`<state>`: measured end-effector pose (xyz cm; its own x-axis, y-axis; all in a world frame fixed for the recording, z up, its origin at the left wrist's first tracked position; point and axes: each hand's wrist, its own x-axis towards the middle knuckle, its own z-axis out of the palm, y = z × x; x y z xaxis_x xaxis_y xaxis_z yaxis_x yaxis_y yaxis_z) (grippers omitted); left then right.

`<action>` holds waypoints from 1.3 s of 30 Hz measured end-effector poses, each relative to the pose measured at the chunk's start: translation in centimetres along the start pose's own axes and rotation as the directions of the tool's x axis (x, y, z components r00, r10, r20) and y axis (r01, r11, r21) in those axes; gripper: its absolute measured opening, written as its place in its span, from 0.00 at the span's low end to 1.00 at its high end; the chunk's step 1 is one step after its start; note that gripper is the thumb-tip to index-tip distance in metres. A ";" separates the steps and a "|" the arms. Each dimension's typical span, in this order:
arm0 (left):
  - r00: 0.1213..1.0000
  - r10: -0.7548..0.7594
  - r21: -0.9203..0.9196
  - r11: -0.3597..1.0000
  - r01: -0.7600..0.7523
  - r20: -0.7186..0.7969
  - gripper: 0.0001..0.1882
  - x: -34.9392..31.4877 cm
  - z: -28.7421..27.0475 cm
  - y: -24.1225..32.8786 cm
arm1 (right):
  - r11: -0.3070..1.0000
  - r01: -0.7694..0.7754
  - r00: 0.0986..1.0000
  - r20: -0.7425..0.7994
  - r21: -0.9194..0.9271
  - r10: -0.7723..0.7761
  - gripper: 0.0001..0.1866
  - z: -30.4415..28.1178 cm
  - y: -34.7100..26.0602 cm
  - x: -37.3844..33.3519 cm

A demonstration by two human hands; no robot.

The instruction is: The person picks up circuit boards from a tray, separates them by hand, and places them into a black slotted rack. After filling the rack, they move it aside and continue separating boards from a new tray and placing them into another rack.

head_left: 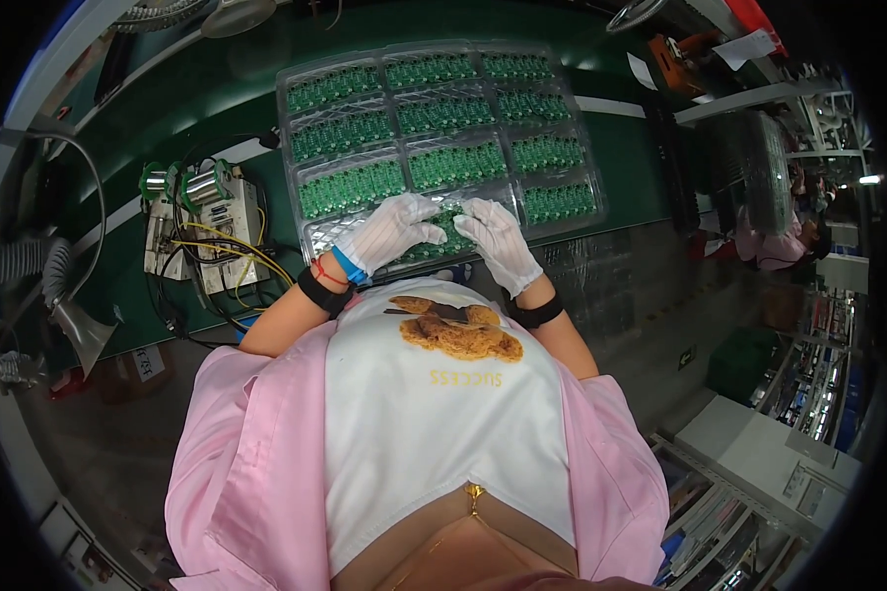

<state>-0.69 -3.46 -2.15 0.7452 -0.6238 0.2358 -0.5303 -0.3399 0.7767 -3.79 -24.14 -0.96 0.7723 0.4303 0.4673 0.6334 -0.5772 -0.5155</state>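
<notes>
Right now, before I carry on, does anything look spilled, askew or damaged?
No spill or damage shows; the visible green boards sit in rows in the clear tray. Only the cables to its left look untidy, looping loosely across each other.

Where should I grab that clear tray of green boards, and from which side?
The tray is probably best gripped by its left and right rims, coming in from both sides at once: it is wide and lies flat, and green boards fill most of its compartments, so the outer edges look like the safest hold.
</notes>
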 end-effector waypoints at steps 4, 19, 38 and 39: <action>0.999 0.038 -0.077 0.996 -0.037 0.009 0.10 0.4 -0.6 0.0 | 0.972 -0.234 0.972 0.034 0.039 0.232 0.09 0.2 1.9 -1.0; 0.986 -0.139 0.133 0.980 0.150 -0.090 0.20 0.7 -0.9 -1.3 | 0.748 -0.626 0.757 0.062 -0.221 0.651 0.12 1.5 3.6 -1.6; 0.934 -0.248 -0.646 0.675 0.356 0.257 0.24 1.1 1.6 -1.5 | 0.997 0.029 0.999 -0.017 -0.067 -0.030 0.10 -0.9 1.6 -2.0; 0.957 -0.199 -0.611 0.737 0.289 0.213 0.21 1.3 1.7 -1.3 | 0.995 0.074 0.997 0.011 -0.071 -0.073 0.15 -1.5 1.6 -2.0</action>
<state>0.28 -5.02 -3.88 0.7322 -0.6790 -0.0534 0.0716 -0.0013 0.9974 -4.40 -26.92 -1.64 0.7245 0.4787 0.4959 0.6835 -0.5917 -0.4274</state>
